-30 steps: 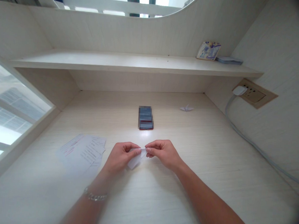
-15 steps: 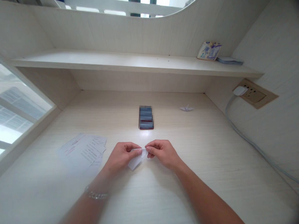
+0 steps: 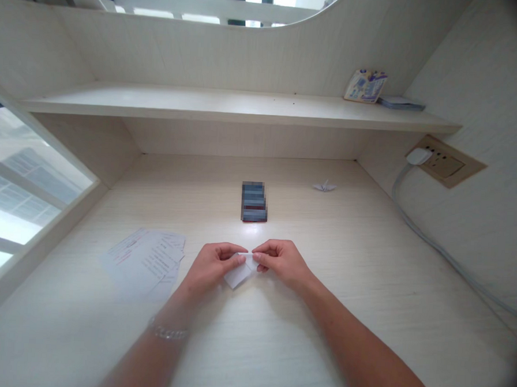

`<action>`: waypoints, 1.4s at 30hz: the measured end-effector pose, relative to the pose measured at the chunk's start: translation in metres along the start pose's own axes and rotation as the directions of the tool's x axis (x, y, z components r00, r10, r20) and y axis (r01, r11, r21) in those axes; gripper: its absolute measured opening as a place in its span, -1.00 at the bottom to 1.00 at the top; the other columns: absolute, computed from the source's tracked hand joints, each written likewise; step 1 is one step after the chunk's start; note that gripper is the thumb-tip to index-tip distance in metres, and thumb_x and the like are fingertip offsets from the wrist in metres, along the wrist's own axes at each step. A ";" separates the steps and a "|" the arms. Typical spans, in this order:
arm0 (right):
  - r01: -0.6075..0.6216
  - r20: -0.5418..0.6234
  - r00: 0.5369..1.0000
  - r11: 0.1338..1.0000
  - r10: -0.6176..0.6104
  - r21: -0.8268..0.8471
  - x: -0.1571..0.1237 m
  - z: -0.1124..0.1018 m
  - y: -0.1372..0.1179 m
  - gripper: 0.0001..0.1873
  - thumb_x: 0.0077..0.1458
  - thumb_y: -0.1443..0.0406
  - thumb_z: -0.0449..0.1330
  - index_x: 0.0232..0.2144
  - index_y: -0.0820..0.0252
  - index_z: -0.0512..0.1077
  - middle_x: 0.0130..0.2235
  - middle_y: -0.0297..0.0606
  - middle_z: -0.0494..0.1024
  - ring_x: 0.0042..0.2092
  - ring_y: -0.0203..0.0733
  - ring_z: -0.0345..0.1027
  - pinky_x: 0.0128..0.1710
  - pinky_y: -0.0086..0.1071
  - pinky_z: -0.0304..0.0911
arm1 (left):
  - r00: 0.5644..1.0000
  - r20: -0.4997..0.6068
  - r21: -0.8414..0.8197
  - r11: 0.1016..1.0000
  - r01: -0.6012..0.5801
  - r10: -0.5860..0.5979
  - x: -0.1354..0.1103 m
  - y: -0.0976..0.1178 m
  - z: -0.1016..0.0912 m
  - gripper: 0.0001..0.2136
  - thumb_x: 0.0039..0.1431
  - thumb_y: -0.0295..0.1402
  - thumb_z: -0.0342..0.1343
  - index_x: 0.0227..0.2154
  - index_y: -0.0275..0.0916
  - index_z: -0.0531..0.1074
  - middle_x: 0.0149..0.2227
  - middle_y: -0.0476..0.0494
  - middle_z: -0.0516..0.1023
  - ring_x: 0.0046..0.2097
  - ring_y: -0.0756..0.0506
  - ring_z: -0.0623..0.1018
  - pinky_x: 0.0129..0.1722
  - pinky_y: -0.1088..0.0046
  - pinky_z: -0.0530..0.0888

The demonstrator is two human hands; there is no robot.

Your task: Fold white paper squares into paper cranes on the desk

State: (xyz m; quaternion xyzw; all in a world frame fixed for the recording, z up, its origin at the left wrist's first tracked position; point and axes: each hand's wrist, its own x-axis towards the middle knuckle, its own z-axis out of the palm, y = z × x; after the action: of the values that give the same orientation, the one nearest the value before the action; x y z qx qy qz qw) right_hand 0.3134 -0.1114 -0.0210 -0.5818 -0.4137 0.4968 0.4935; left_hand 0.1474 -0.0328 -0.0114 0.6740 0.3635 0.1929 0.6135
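Note:
A small folded piece of white paper (image 3: 237, 274) is held between my two hands, just above the desk or resting on it; I cannot tell which. My left hand (image 3: 213, 266) pinches its upper left part between thumb and fingers. On the other side, my right hand (image 3: 280, 260) grips the upper right corner the same way. The paper's lower corner points down toward me, and a crease line shows on its face. Both sets of fingertips nearly meet along the top edge. My hands cover the paper's outer sides.
A phone (image 3: 254, 202) with a blurred screen lies beyond my hands. A folded paper crane (image 3: 325, 186) sits at the back right. Sheets with writing (image 3: 146, 260) lie to the left. A grey cable (image 3: 437, 252) runs from the wall socket (image 3: 448, 163). A shelf (image 3: 228, 102) spans the back.
The folded paper has tilted slightly, its lower corner shifting a little up and right. Both hands keep their pinch on it. The whole view has shifted slightly.

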 end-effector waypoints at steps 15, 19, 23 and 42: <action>0.016 -0.059 0.998 0.998 -0.012 0.062 -0.003 0.001 -0.003 -0.74 -0.14 0.20 0.28 -0.41 0.30 0.50 -0.58 -0.27 0.50 -0.53 -0.27 0.38 -0.47 -0.38 0.28 | 0.996 -0.095 -0.229 0.973 -0.023 0.001 -0.001 0.002 0.002 -0.74 0.01 -0.33 0.09 -0.21 -0.26 0.46 -0.42 -0.07 0.51 -0.46 0.02 0.43 -0.52 0.56 0.30; 0.015 -0.062 0.998 0.997 -0.011 0.070 -0.003 0.003 -0.003 -0.74 -0.14 0.20 0.28 -0.42 0.30 0.50 -0.59 -0.27 0.49 -0.53 -0.27 0.37 -0.47 -0.39 0.28 | 0.995 -0.090 -0.185 0.981 -0.054 0.038 -0.002 0.002 0.003 -0.74 -0.01 -0.30 0.15 -0.23 -0.29 0.45 -0.43 -0.11 0.54 -0.42 -0.02 0.47 -0.45 0.52 0.36; 0.013 -0.040 0.999 0.997 -0.010 0.076 -0.003 0.005 -0.003 -0.73 -0.13 0.19 0.28 -0.41 0.30 0.49 -0.59 -0.27 0.50 -0.52 -0.27 0.37 -0.46 -0.38 0.28 | 0.994 -0.101 -0.202 0.977 -0.066 0.046 -0.003 0.001 0.002 -0.76 -0.03 -0.31 0.19 -0.27 -0.29 0.44 -0.45 -0.11 0.55 -0.43 -0.02 0.48 -0.46 0.52 0.36; -0.013 -0.042 0.999 0.988 0.020 0.153 -0.001 0.003 0.000 -0.77 -0.14 0.23 0.30 -0.43 0.31 0.49 -0.58 -0.29 0.50 -0.53 -0.31 0.37 -0.47 -0.42 0.29 | 0.993 -0.107 -0.225 0.972 -0.073 0.050 -0.002 0.002 0.000 -0.79 -0.03 -0.45 0.10 -0.27 -0.27 0.46 -0.43 -0.07 0.54 -0.45 0.01 0.45 -0.49 0.58 0.33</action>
State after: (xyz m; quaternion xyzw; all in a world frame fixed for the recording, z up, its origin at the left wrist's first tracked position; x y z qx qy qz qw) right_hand 0.3106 -0.1123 -0.0205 -0.5563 -0.3588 0.5182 0.5415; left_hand 0.1463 -0.0341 -0.0092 0.5994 0.3482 0.2861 0.6615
